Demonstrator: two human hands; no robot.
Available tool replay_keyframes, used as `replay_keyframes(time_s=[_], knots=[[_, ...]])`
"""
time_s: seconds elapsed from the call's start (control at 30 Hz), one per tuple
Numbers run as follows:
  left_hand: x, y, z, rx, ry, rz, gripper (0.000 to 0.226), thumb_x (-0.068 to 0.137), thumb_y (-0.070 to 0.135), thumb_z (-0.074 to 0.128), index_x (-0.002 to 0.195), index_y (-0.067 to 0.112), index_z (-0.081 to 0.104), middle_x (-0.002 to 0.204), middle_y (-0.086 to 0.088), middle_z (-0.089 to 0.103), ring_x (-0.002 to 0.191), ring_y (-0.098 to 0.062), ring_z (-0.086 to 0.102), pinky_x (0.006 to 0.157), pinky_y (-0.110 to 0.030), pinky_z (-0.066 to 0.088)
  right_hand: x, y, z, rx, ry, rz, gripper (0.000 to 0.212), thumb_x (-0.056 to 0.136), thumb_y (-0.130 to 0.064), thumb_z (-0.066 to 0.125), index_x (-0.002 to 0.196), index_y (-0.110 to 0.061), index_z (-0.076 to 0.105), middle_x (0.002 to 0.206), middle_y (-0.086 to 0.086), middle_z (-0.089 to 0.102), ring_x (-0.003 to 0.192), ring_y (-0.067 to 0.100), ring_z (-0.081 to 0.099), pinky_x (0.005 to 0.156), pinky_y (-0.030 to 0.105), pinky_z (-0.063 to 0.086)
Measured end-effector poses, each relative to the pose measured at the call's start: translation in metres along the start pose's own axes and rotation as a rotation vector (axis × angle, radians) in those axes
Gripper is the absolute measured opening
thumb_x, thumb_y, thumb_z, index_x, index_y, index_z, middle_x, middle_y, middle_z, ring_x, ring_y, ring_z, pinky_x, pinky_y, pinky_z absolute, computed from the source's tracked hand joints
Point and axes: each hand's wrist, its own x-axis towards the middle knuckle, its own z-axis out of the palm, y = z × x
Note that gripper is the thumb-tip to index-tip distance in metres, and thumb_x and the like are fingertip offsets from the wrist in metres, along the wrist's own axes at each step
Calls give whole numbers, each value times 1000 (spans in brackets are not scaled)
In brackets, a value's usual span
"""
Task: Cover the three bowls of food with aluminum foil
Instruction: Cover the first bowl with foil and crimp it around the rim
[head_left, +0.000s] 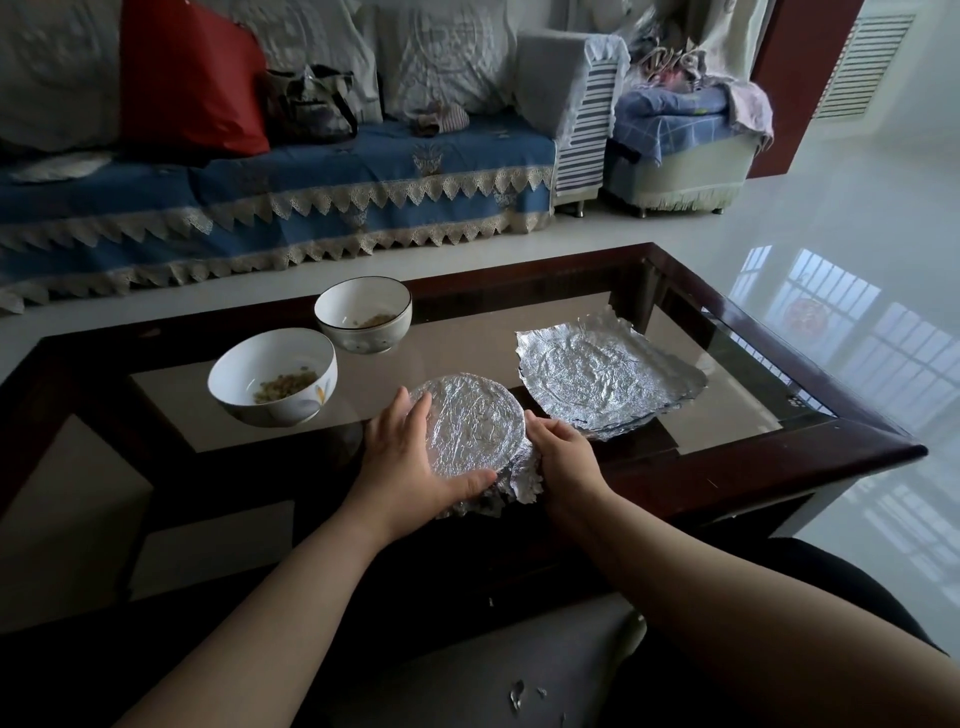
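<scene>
Near-left bowl (272, 376): open, white, a little food in the bottom; stands on the glass table (467, 332), well left of my hands. Not yet covered.
Far bowl (363, 313): open, dark-rimmed, some food inside; just beyond and right of the first, apart from it.
Left hand (410, 460): curled round the left side of the foil-covered bowl (470, 421), fingers along the rim, thumb pressing the near edge of the foil down.
Foil-covered bowl: near centre of the table, close to the near frame; foil drawn flat over the mouth, a loose flap hanging at the near right.
Right hand (563, 457): fingers bent against the right side, pressing the flap; whether it pinches the foil I cannot tell.
Handling, foil: I judge it light, thin, easily torn and crease-holding; take it by the edges and fold under the rim, not across the top.
Handling, bowls: probably ceramic, rigid, breakable, liable to slide on glass; steady by the wall.
Spare foil sheets (608, 371): stacked flat, right of the covered bowl, near it.
Obstructions: none between sheets and open bowls.
Surroundings: sofa with blue cover (291, 192) beyond the table; foil scraps (519, 693) on my lap.
</scene>
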Motion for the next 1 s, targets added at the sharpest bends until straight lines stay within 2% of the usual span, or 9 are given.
replay_keyframes(time_s=[0.07, 0.17, 0.43, 0.5, 0.57, 0.67, 0.73, 0.8, 1.0], knots=[[1, 0, 0, 1, 2, -5, 136, 39, 90, 39, 152, 18, 15, 160, -7, 3, 145, -23, 2, 116, -33, 4, 0, 0, 2, 62, -6, 43, 15, 93, -15, 58, 82, -6, 59, 78, 13, 65, 69, 23, 62, 68, 34, 55], [1, 0, 2, 1, 8, -19, 137, 39, 90, 40, 152, 18, 14, 160, -7, 3, 145, -23, 3, 116, -34, 5, 2, 0, 4, 104, 6, 87, 11, 93, -12, 59, 84, -7, 60, 81, 15, 65, 70, 25, 62, 73, 39, 54], [-1, 4, 4, 14, 42, -41, 135, 39, 90, 39, 151, 18, 17, 159, -9, 4, 145, -26, 4, 117, -35, 6, 8, 4, 7, 7, 82, 43, 13, 89, -20, 65, 84, -8, 64, 83, 15, 68, 74, 26, 63, 81, 46, 55], [-2, 4, 5, 14, 49, -48, 134, 39, 90, 39, 151, 18, 18, 159, -10, 4, 145, -27, 4, 117, -36, 6, 7, 4, 7, -8, 89, 39, 19, 89, -24, 66, 82, -7, 65, 77, 12, 68, 68, 24, 64, 75, 42, 56], [-1, 5, 7, 16, 53, -57, 133, 40, 90, 38, 150, 19, 18, 159, -10, 3, 144, -27, 3, 117, -37, 6, 7, 3, 6, -40, 91, 20, 23, 90, -26, 64, 83, -5, 65, 70, 8, 67, 61, 20, 62, 61, 31, 56], [0, 4, 9, 16, 64, -64, 131, 40, 90, 39, 150, 20, 20, 159, -9, 4, 144, -28, 4, 117, -38, 8, 7, 2, 5, -147, 124, -52, 26, 94, -23, 57, 76, -5, 63, 56, 0, 59, 51, 12, 54, 44, 16, 44], [0, 3, 11, 18, 72, -70, 131, 41, 90, 40, 149, 20, 21, 159, -10, 5, 144, -28, 5, 117, -39, 9, 9, 2, 3, -163, 129, -82, 31, 94, -18, 47, 78, -1, 66, 57, 2, 62, 57, 16, 54, 51, 19, 43], [1, 3, 12, 22, 78, -77, 130, 41, 90, 40, 149, 20, 21, 159, -11, 7, 144, -29, 5, 117, -39, 9, 9, 1, 3, -129, 106, -95, 37, 95, -16, 39, 90, 4, 69, 74, 13, 69, 68, 22, 61, 63, 26, 48], [1, 8, 14, 42, 106, -112, 131, 40, 90, 36, 148, 18, 22, 158, -14, 9, 143, -34, 11, 115, -40, 10, 3, 4, -3, -209, -12, -195, 36, 100, -29, 43, 95, -8, 71, 82, 7, 72, 74, 15, 67, 66, 25, 52]])
